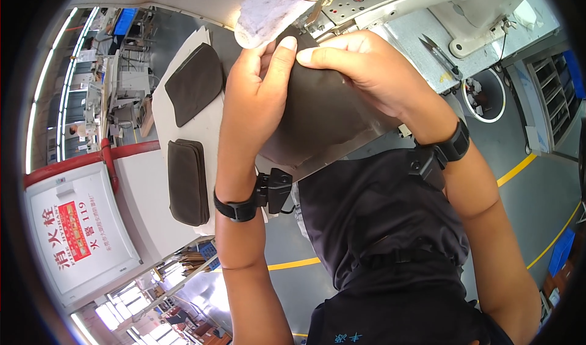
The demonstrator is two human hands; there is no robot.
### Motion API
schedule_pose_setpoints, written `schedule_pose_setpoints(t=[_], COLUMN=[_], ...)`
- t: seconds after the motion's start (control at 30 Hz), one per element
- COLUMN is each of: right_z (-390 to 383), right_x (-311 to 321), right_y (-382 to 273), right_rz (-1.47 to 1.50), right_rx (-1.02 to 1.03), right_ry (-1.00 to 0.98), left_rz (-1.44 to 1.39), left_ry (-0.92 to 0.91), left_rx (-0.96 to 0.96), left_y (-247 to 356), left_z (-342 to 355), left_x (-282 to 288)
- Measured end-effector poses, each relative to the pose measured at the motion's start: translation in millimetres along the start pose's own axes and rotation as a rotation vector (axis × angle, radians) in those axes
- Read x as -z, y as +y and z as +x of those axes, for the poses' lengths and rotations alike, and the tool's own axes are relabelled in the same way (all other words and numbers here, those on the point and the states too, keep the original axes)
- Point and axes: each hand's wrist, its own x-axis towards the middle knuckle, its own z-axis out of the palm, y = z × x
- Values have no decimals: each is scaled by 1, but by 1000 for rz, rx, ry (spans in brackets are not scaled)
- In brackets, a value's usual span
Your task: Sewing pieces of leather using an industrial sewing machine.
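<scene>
A dark brown piece of leather-like material (332,110) hangs over the front of the sewing machine (415,6). My left hand (259,79) is closed on its far edge, thumb on top. Close to it, my right hand (366,64) pinches the same edge, its thumb pointing toward the left one. The fingertips under the material are hidden. Below the hands, the wide part of the piece drapes over a metal plate edge toward my lap. Each wrist wears a black strap with a small device.
At left, a pale side table (162,110) bears a flat stack of dark pieces (186,183) and another dark panel (195,82). Pointed snips (441,57) lie on the machine bed at right. Beyond them stands a white round bin (502,104). A white wall cabinet (116,247) is at far left.
</scene>
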Motion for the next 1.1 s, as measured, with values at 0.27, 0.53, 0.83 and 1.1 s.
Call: schedule_pose_setpoints(t=[0.27,0.53,0.83,1.1], right_z=[-39,-31,-19,-16], right_x=[1,-9,-12,-19], right_y=[-14,-5,0,-7], right_rz=[-292,-194,-63,29], right_rx=[79,154,134,74], right_ry=[7,74,70,81], left_rz=[38,73,232,177], left_ry=[24,-50,-211,-336], left_rx=[-163,-222,-183,19], left_y=[-3,-17,-28,-30], left_z=[0,22,58,73], left_x=[-2,10,27,32])
